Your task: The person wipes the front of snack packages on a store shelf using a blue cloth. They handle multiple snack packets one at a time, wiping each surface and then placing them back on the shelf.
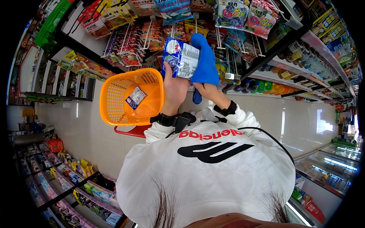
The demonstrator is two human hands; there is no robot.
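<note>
My left hand holds a blue-and-white candy packet with pictures of dark berries, thumb laid over its front. My right hand grips a blue cloth, which drapes along the packet's right edge and hangs below my fingers. Left of my left forearm is an orange plastic basket with perforated walls. Inside it lies one similar blue-and-silver packet. A red handle shows below the basket; what supports the basket is hidden.
Candy bags hang on metal hooks of the rack just beyond my hands. Drink shelves stand to the right, a glass-topped freezer at lower right. Stocked shelves line the lower left. Pale tiled floor lies between.
</note>
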